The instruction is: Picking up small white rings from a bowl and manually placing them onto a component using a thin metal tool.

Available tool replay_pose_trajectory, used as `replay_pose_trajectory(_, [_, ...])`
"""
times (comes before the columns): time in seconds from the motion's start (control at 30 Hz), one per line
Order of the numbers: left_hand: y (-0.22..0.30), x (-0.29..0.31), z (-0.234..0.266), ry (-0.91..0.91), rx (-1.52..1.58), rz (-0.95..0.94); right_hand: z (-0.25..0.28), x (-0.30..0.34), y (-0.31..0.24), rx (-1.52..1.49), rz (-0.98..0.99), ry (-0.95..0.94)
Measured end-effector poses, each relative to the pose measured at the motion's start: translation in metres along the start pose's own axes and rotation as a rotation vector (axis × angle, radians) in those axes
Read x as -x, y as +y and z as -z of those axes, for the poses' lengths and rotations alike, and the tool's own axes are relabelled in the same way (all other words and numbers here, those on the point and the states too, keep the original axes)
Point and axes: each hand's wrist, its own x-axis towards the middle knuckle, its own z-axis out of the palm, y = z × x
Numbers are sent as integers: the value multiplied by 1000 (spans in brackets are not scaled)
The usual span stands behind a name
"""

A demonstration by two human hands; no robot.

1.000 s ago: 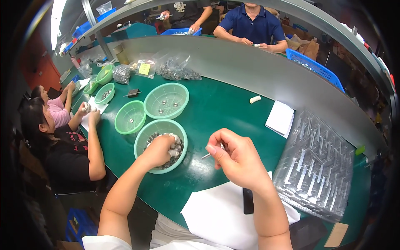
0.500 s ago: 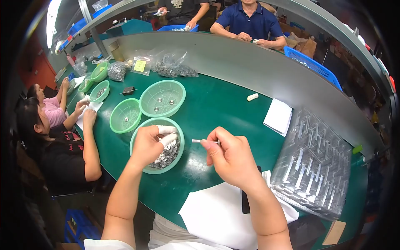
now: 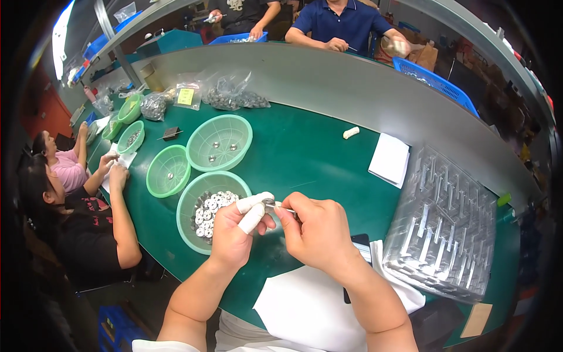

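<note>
My left hand (image 3: 234,234), with white covers on its thumb and a finger, pinches a small round metal part (image 3: 269,202). My right hand (image 3: 319,229) is closed on a thin metal rod-like tool (image 3: 280,206), most of it hidden by the fingers. Its tip meets or nearly meets the round part; I cannot tell which. Just left of and beyond my left hand is a green basket (image 3: 182,220) with many small round metal parts (image 3: 206,214) like those in the pinch.
Two more green baskets (image 3: 248,126) (image 3: 150,182) hold a few round parts. Bagged parts (image 3: 226,98) lie by the metal divider (image 3: 328,88). Stacked clear plastic trays (image 3: 440,229), folded paper (image 3: 389,159), white cloth (image 3: 305,305) and a phone (image 3: 360,239) are rightward. Co-workers sit left and opposite.
My left hand has come out of the parts basket to the right with a round part. Both hands are now together, the tool's tip at the part. The view has shifted slightly.
</note>
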Motion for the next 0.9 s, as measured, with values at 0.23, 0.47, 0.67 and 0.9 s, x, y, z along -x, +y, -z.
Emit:
replay_pose_trajectory(0.23, [-7, 8, -11, -41, -406, -260, -3, 3, 0, 191, 18, 70])
replay_pose_trajectory(0.47, [-4, 6, -5, -90, -684, -450, -4, 3, 5, 166, 54, 70])
replay_pose_trajectory(0.67, [-7, 5, -5, -77, -877, -625, -2, 2, 6, 2, -26, 31])
replay_pose_trajectory(0.9, [1, -2, 6, -90, -737, -548, 24, -6, 3, -311, -200, -218])
